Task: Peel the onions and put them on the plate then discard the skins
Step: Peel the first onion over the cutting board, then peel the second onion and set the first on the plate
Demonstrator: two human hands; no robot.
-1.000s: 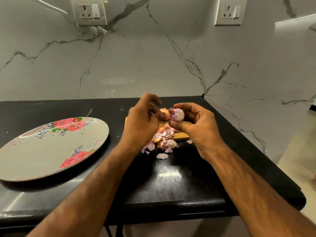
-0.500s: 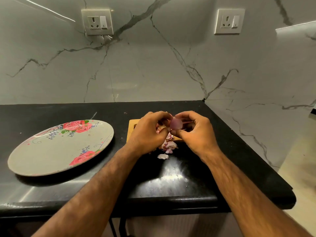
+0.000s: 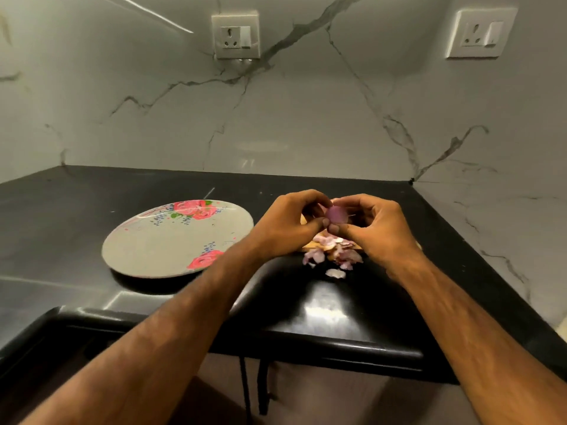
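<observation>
Above a wooden cutting board [image 3: 307, 248] near the corner of a black countertop [image 3: 337, 308], a small purple onion [image 3: 336, 215] is pinched between the left hand [image 3: 285, 228] and the right hand [image 3: 377, 231], with the fingertips of both curled onto it. It is held over the pile of skins [image 3: 333, 256], apparently so that peelings are gathered in one spot for discarding. A floral plate [image 3: 153, 253] is set just to the left, seemingly within easy reach for the peeled onion.

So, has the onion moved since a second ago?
Yes. The onion has shifted left and lower, and is now directly above the skin pile.
</observation>
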